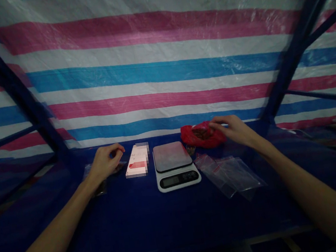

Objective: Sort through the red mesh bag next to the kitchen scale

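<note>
Head view: a red bag [204,141] of brown pieces, probably light, soft and best held by its rim, rests on the worktop [169,226] just beside a white scale [172,156], the right hand [233,128] narrowed at its edge, grip unclear. Past a lit phone [134,160], the left hand [103,163] curls narrowly near a packet [102,188], whether holding anything impossible to tell.

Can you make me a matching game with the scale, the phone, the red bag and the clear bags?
1. Scale
2. Phone
3. Red bag
4. Clear bags

A. Nearest the right hand
B. See-through, flat on the blue table
C. Has a white body and a flat top plate
D. Lit up, nearest the left hand

Pairs: 1-C, 2-D, 3-A, 4-B
</note>
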Demonstrator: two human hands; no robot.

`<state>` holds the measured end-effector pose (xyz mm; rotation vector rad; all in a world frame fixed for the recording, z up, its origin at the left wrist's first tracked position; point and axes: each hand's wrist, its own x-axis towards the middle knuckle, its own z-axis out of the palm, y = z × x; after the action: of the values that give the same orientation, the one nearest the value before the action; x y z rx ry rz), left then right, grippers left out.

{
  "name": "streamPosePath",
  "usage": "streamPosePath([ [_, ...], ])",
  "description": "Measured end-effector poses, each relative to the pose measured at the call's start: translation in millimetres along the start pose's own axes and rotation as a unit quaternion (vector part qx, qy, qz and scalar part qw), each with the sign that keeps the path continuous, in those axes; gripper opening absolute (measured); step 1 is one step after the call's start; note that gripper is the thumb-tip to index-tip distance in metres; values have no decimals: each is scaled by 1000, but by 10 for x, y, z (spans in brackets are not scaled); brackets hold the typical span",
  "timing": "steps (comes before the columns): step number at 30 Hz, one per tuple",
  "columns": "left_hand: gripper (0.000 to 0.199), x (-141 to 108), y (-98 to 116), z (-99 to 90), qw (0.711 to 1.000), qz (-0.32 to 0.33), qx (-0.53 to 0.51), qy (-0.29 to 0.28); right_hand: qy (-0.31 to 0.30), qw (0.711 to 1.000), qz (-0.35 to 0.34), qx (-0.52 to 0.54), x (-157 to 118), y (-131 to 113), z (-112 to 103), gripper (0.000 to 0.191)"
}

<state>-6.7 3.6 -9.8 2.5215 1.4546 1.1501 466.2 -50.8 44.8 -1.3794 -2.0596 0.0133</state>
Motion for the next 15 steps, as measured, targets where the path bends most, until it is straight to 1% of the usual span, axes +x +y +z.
streamPosePath([
  [2,25,3,-14,-6,1000,5,-5,9,0,1000,2,-13,96,84,9,31],
  [4,25,2,-36,-4,1000,5,-7,13,-7,998,19,-62,207,217,50,27],
  [7,24,-2,-83,6,1000,1,-8,18,-76,990,40,-115,305,407,172,27],
  [8,24,-3,-97,9,1000,-2,-8,19,-90,987,38,-124,303,449,219,27],
  [11,25,0,-124,13,1000,-11,-7,25,-83,988,20,-132,210,493,335,25],
  [13,24,3,-125,12,1000,-12,-6,24,-86,989,12,-118,118,477,374,25],
  [15,24,3,-116,13,1000,-11,-7,21,-106,990,20,-87,40,461,399,29],
])
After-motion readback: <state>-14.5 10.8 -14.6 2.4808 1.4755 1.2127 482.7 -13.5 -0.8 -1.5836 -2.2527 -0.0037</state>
